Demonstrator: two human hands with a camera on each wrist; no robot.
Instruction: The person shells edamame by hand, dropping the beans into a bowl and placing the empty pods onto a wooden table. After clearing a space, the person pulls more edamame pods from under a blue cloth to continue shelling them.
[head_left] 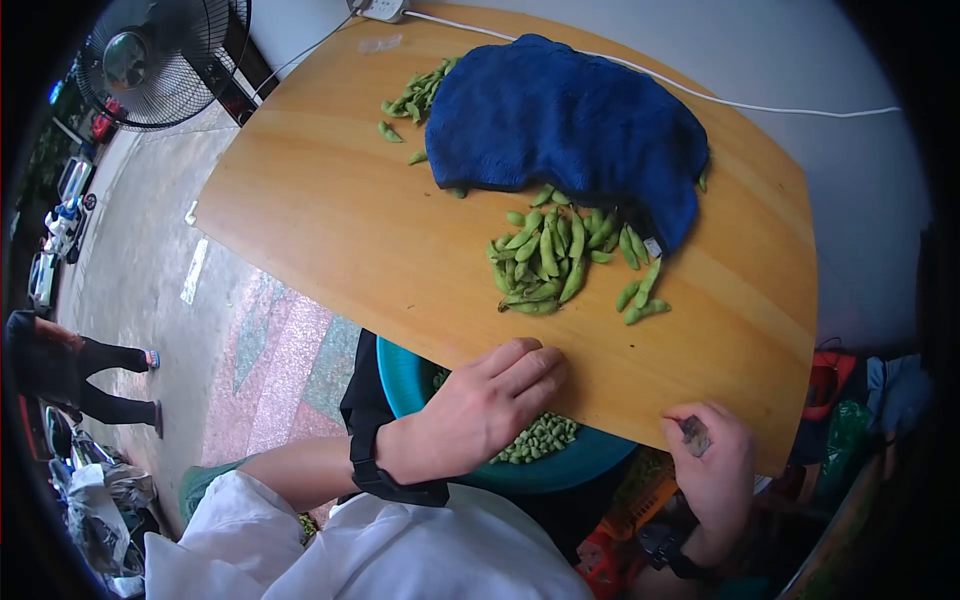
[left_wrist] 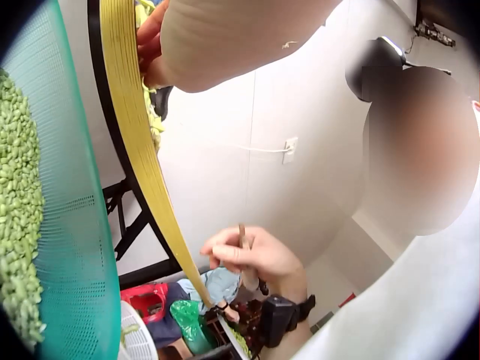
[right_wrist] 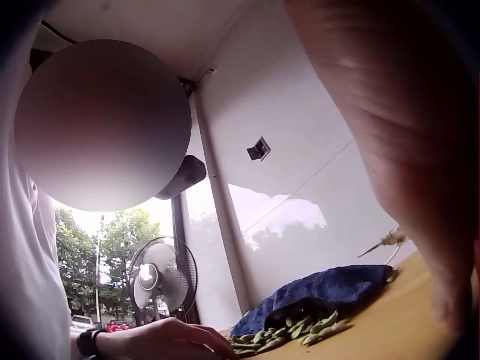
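**Green bean pods on a wooden worktop, between our hands and a blue cloth**

At left, a fan (head_left: 125, 62) stands beyond the worktop (head_left: 330, 180). A teal basin (head_left: 395, 375) of shelled beans (head_left: 540, 438) sits under our left hand (head_left: 485, 405), which rests at the near edge, fingers bent; we cannot tell whether they pinch anything. Just beyond lie the bean pods (head_left: 545, 250), many pointing away from us, the nearest lying crosswise. The blue cloth (head_left: 560, 110) behind has a pale tag (head_left: 653, 247), too small to read. At right, our right hand (head_left: 715, 465) is clamped on a small pointed tool (right_wrist: 386, 241), its dark tip slanting down-left in the right wrist view.
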